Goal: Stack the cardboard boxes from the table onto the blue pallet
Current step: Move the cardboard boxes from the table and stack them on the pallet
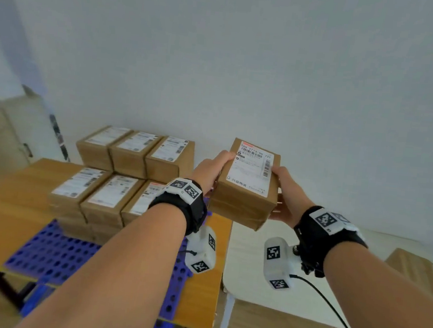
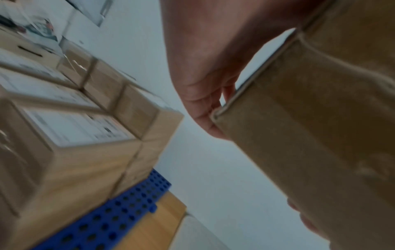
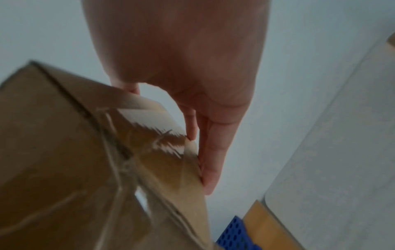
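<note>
Both hands — left hand point(image 1: 210, 172), right hand point(image 1: 287, 197) — grasp a cardboard box point(image 1: 245, 187) right of the stacked boxes point(image 1: 121, 176) on the blue pallet point(image 1: 51, 251); its label point(image 1: 252, 167) reads partly "550".

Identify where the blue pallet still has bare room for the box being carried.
Free: the blue pallet's near strip, between the stacked boxes and its front edge. Crowded: the far part, packed in rows. Both hands, left hand and right hand, hold the carried box.
</note>
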